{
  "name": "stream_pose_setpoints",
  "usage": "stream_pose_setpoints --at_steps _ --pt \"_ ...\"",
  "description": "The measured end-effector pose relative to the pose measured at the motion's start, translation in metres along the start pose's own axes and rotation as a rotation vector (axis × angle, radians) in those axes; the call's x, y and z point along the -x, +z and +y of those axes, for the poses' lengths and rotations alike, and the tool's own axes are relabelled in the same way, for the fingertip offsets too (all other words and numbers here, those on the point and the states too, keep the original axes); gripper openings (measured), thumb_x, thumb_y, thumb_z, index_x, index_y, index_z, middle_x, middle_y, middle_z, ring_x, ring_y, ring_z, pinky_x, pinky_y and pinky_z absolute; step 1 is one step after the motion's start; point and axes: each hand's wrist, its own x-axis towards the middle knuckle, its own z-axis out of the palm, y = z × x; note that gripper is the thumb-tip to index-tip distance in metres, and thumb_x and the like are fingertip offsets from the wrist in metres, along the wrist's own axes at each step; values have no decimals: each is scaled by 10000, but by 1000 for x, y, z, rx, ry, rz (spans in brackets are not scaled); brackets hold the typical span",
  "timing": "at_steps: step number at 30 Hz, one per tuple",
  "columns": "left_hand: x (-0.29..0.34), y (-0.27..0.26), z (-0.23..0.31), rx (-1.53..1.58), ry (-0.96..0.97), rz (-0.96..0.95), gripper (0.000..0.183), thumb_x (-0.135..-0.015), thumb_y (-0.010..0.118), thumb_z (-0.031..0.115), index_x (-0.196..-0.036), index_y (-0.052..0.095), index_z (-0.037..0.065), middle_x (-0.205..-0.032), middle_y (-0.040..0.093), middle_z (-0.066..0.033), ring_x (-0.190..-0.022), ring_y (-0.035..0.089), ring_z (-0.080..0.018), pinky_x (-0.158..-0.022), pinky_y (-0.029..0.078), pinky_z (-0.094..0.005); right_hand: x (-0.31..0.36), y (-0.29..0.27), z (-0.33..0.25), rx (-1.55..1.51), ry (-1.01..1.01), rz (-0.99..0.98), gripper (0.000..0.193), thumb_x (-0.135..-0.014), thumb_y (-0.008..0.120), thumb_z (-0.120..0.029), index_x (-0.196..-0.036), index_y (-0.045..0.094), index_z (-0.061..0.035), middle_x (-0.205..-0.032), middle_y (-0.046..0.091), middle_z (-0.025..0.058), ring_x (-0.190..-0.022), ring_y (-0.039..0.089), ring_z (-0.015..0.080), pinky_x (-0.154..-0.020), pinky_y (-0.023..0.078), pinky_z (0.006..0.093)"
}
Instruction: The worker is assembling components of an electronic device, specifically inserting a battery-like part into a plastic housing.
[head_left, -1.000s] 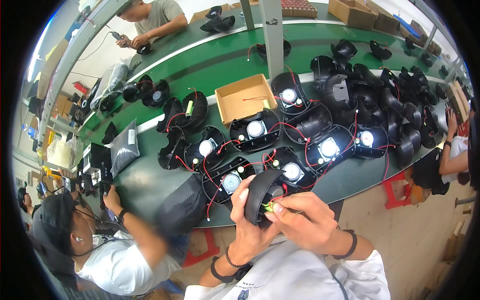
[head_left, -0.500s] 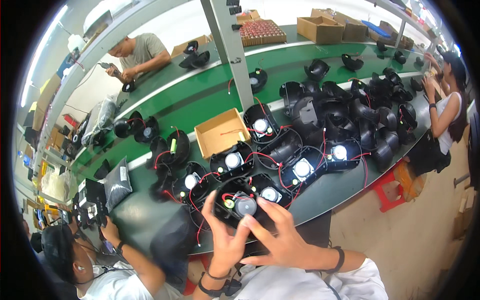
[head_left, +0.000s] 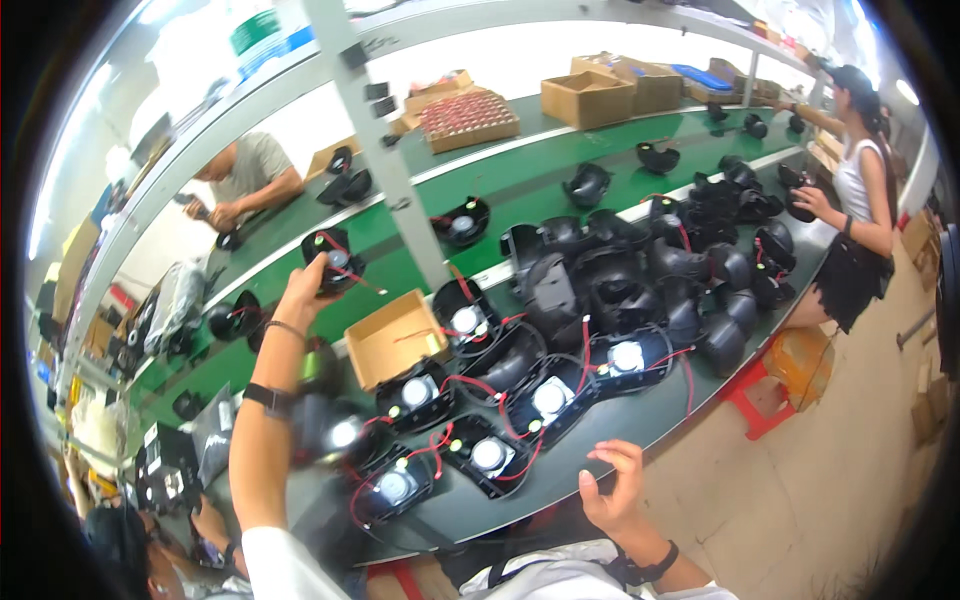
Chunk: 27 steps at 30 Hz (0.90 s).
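Out over the green belt [head_left: 530, 170], a black shell [head_left: 348, 247] is being held up by the left hand [head_left: 308, 283], the arm stretched well forward! The near rim is gripped at the left side; one digit is laid along the edge, while the other fingertips are hidden behind the wall, so their exact placing cannot be made out. The hollow side is turned upward, and inside it a round grey speaker [head_left: 337, 258] is seen, just beyond the fingers and apparently clear of them. From the shell a red wire [head_left: 345, 275] is trailed to the right, its loose end hung free. Whether the belt is touched by the shell cannot be judged from this angle.

And the handling? Light to moderate weight is to be expected, with most of it probably carried by the speaker. The wall looks stiff and smooth, perhaps a little slippery; the thin wire seems the fragile part. The bare rim is best taken, with speaker and wire left unpressed.

Meanwhile nothing is held by the right hand [head_left: 615, 495]: its fingers are loosely curled, thumb apart, near the table edge, with a speaker-fitted shell [head_left: 487, 458] lying to their left.
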Motion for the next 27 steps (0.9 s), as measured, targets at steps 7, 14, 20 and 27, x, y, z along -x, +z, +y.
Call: stream_pose_setpoints --at_steps 7,14,20,27 --pt "-107 45 -58 54 -212 -2 363 -981 584 348 -1225 615 81 -1124 676 -103 -1023 671 -262 -756 670 -437 18 5 54 223 -36 -21 232 -886 716 -127 -1054 611 -9 -1001 664 165 -871 669 317 -746 564 405" --pt "-117 10 -85 74 -218 -83 398 -1026 581 338 -1331 563 82 -1308 574 -74 -1187 595 -283 -851 636 -538 16 21 55 198 -17 -39 189 -891 653 -169 -993 619 -14 -936 672 162 -817 672 316 -694 551 407" --pt "-74 -18 -46 -582 51 126 500 -1019 556 339 -1264 596 -95 -1120 685 -203 -831 712 -296 -702 645 -387 19 16 58 143 38 27 243 -981 570 -241 -952 576 1 -890 635 180 -782 623 335 -665 510 409" --pt "-58 -168 -64 -830 -13 685 410 -795 743 283 -1064 738 -26 -1099 732 -261 -1034 723 -396 -913 570 -493 31 17 65 114 43 5 284 -999 529 -269 -972 565 11 -901 601 181 -766 591 300 -654 485 387"
